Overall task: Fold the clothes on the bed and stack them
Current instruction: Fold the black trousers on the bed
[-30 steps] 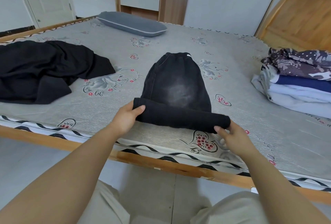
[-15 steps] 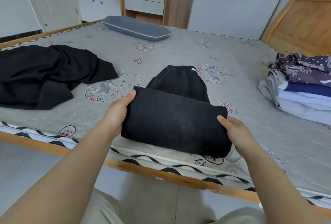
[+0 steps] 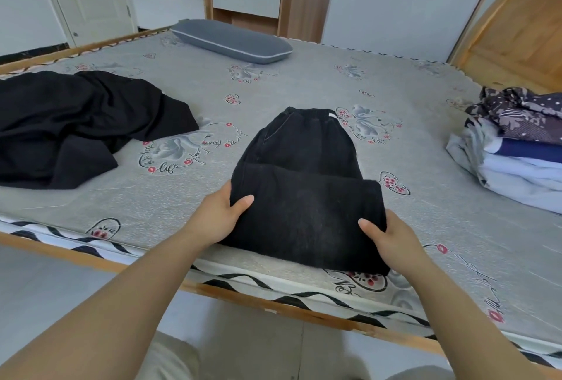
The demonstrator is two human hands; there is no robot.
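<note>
Left of the black trousers lies a loose black garment. The trousers rest near the bed edge, lower half doubled up. Left hand and right hand grip the fold's 2 ends, fingers clamped. Right: folded stack.

On the bed, the folded trousers lie at the near edge, loose clothes left, stacked clothes right, pillow behind.
</note>
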